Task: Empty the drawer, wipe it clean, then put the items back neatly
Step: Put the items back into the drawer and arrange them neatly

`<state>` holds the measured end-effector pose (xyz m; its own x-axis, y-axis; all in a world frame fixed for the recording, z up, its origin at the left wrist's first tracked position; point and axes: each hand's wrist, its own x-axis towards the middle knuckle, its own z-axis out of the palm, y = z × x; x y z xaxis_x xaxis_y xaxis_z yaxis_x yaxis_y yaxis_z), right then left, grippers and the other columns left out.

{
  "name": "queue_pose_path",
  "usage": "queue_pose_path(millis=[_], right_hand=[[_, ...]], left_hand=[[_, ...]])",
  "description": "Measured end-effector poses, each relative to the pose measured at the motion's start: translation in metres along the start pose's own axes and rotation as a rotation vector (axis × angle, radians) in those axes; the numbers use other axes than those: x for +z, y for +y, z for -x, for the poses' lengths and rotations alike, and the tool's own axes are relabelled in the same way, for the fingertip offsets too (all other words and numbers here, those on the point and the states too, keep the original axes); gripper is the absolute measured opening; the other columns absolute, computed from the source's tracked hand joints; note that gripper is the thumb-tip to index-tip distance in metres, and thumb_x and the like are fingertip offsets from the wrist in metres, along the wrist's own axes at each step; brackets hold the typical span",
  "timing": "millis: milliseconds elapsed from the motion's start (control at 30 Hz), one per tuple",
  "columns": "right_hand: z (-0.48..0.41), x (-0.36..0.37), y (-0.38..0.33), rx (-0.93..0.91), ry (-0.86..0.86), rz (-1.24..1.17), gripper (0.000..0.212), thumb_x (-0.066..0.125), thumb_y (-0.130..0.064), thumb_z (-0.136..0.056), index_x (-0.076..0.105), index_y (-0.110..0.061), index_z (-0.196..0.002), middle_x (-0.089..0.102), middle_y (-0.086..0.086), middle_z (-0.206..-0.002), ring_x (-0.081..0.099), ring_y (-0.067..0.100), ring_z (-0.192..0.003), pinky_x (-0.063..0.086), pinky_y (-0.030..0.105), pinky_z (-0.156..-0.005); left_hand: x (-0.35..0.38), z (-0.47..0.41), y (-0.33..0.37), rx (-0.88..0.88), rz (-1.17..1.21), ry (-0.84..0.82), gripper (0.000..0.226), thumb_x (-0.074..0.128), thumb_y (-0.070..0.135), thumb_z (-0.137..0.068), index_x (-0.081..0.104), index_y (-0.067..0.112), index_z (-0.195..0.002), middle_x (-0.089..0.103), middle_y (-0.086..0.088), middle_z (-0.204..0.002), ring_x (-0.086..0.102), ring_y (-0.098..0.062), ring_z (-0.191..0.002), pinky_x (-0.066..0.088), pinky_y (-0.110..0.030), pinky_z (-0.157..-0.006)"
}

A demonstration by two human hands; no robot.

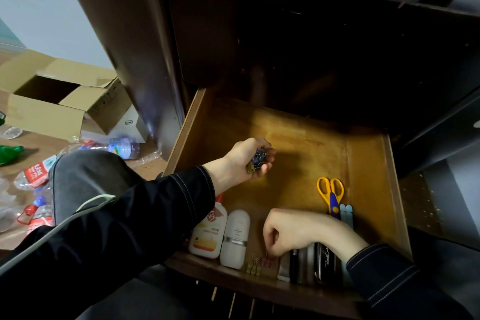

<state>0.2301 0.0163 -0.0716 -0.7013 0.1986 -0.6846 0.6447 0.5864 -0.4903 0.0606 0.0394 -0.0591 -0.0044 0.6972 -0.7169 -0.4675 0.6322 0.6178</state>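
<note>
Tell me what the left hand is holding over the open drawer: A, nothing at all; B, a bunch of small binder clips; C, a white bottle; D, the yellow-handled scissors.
B: the left hand curls round a bunch of small binder clips, while the scissors and the white bottles lie on the floor of the drawer, and the right hand pinches a pink clip.

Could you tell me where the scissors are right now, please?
In the head view, the scissors lie on the drawer floor's right side, just beyond the right hand.
</note>
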Motion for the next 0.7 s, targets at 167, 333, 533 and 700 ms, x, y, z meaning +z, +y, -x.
queue_pose_path(millis=[167,333,533,700], right_hand=[[0.0002,0.0026,-0.0047,-0.012,-0.036,0.043,0.011,0.069,-0.015,-0.082,0.077,-0.013,-0.089,0.063,-0.011,-0.067,0.054,-0.003,-0.052,0.038,0.013,-0.043],[-0.0014,0.0031,-0.0068,-0.035,-0.032,0.069,0.014,0.069,-0.014,-0.083,0.078,-0.012,-0.094,0.073,0.001,-0.085,0.056,0.007,-0.065,0.043,0.024,-0.056],[-0.0012,0.004,-0.0083,-0.041,-0.039,0.075,0.013,0.069,-0.013,-0.083,0.077,-0.011,-0.093,0.073,0.004,-0.085,0.055,0.009,-0.065,0.041,0.024,-0.055],[-0.0002,0.0037,-0.0096,-0.056,-0.042,0.081,0.012,0.068,-0.012,-0.084,0.077,-0.011,-0.094,0.066,-0.001,-0.078,0.054,0.01,-0.065,0.039,0.023,-0.054]], left_hand=[[0.0003,0.0013,0.0002,0.015,-0.006,0.004,0.018,0.059,0.019,-0.094,0.067,0.004,-0.1,0.061,-0.008,-0.081,0.058,-0.015,-0.059,0.044,-0.02,-0.041],[0.0006,0.0014,-0.0002,0.019,-0.009,0.01,0.018,0.058,0.019,-0.095,0.068,0.004,-0.1,0.061,-0.008,-0.082,0.058,-0.015,-0.058,0.044,-0.02,-0.041],[0.0005,0.0014,-0.0004,0.023,-0.004,0.0,0.018,0.058,0.018,-0.095,0.067,0.003,-0.099,0.061,-0.008,-0.083,0.058,-0.015,-0.059,0.044,-0.02,-0.042],[0.0007,0.0013,-0.0003,0.017,-0.002,0.002,0.018,0.058,0.018,-0.095,0.067,0.003,-0.098,0.06,-0.008,-0.084,0.057,-0.015,-0.058,0.044,-0.02,-0.041]])
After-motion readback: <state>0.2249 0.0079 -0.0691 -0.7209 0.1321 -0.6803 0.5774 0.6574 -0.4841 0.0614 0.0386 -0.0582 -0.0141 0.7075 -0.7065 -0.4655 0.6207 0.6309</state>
